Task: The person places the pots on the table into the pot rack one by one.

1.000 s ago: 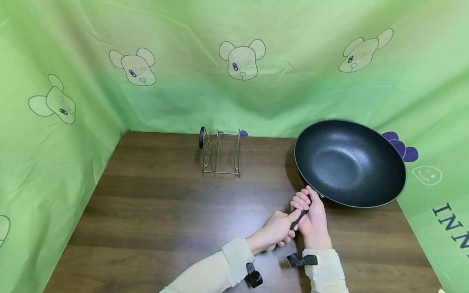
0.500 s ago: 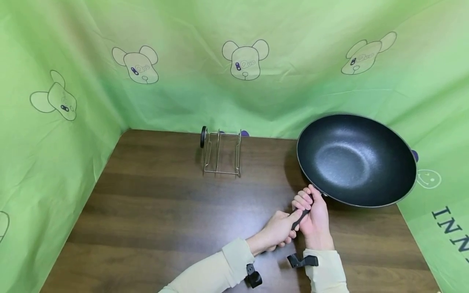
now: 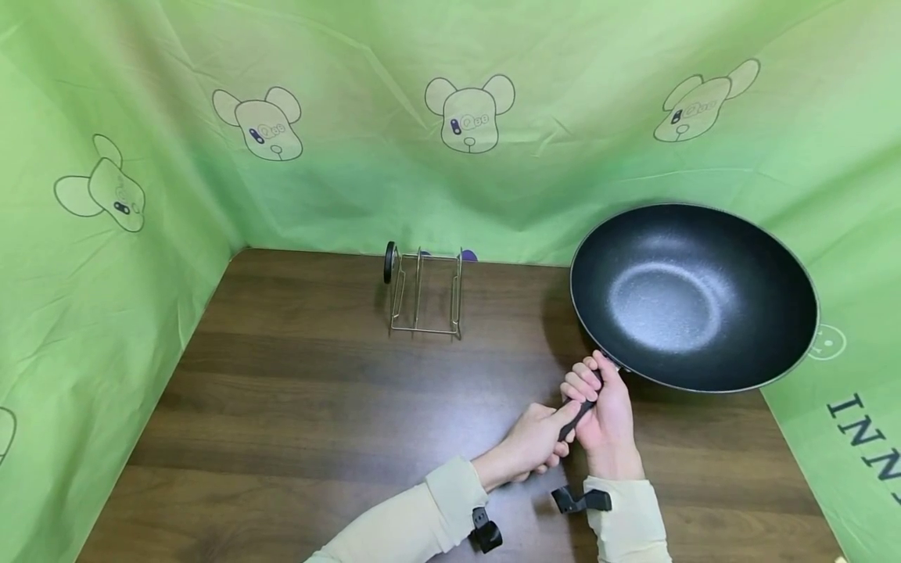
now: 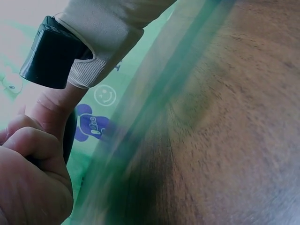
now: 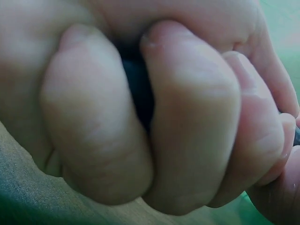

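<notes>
A black wok (image 3: 693, 301) with a pale rim is held out at the right of the head view, its inside facing up toward the camera. Both hands grip its black handle (image 3: 579, 418). My right hand (image 3: 604, 422) wraps the handle close to the pan, and my left hand (image 3: 531, 442) holds it nearer the end. In the left wrist view, the curled left hand (image 4: 33, 183) sits at the lower left. Curled fingers (image 5: 192, 117) fill the right wrist view, with a dark strip of handle showing between them. The handle's underside is hidden by the hands.
A metal wire rack (image 3: 425, 293) with a black disc (image 3: 389, 263) on its left stands at the table's back edge. Green printed cloth (image 3: 338, 180) borders the brown wooden table (image 3: 317, 422) at the back and both sides.
The wok's body has risen and shifted right in the head view, looks larger, and covers the purple print behind it. Both hands keep their grip and have hardly moved.
</notes>
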Demonstrator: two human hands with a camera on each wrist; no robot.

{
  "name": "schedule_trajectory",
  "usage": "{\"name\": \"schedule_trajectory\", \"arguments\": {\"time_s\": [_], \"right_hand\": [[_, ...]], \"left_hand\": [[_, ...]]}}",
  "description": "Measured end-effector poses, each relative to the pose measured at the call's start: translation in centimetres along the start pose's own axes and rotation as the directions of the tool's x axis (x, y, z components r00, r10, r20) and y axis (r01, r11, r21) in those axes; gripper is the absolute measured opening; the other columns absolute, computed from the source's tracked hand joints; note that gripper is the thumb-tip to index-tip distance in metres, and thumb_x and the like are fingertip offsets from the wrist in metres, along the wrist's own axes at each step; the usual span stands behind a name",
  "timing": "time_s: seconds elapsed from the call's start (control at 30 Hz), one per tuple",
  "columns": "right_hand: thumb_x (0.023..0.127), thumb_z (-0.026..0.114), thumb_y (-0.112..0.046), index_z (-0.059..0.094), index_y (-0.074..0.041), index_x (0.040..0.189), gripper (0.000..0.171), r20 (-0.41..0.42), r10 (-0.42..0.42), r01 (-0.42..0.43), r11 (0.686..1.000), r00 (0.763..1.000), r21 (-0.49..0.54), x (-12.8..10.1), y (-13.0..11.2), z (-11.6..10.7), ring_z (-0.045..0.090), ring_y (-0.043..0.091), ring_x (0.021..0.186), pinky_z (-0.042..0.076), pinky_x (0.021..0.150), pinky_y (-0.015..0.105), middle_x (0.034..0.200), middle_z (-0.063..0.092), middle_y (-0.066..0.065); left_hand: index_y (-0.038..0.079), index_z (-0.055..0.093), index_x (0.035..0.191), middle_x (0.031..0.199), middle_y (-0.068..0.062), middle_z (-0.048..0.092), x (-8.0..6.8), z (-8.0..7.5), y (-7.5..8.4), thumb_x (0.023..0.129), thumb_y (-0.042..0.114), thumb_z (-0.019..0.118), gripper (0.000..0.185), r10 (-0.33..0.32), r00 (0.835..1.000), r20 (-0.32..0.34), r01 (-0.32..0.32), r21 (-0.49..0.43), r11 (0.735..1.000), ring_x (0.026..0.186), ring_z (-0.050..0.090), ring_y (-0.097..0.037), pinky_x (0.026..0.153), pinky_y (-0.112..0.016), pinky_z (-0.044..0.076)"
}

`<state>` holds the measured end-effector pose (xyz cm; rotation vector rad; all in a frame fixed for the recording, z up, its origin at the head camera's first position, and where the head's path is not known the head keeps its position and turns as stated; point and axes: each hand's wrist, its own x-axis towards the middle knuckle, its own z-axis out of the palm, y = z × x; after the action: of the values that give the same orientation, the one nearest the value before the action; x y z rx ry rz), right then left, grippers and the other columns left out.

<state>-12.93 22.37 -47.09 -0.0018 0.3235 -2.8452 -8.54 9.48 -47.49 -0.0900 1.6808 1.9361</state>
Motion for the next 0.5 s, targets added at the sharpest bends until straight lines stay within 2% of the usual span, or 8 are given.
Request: {"name": "schedule_trajectory", "arguments": {"time_s": [0.13,0.5], "right_hand": [[0.113,0.025,-0.024,0.052,-0.003,0.083,0.046,-0.007,-0.002,0.002,0.999,1.000,-0.032,0.0,0.1,0.4,0.020,0.010,0.055,0.029,0.050,0.022,0.067,0.023,-0.004],[0.112,0.032,-0.023,0.049,-0.006,0.083,0.038,-0.063,-0.033,0.023,0.989,0.997,-0.148,0.0,0.2,1.2,0.021,0.010,0.054,0.031,0.048,0.021,0.065,0.027,-0.003]], "left_hand": [[0.014,0.053,0.067,0.049,0.005,0.041,-0.1,-0.1,0.0,0.098,0.056,0.056,0.052,0.000,1.000,0.025,0.001,-0.030,1.000,0.034,0.030,-0.004,0.028,-0.020,0.019],[0.013,0.049,0.068,0.051,0.006,0.036,0.0,-0.3,-0.1,0.099,0.053,0.055,0.051,0.005,0.995,0.096,0.006,-0.115,0.993,0.036,0.027,-0.003,0.029,-0.019,0.017]]}}
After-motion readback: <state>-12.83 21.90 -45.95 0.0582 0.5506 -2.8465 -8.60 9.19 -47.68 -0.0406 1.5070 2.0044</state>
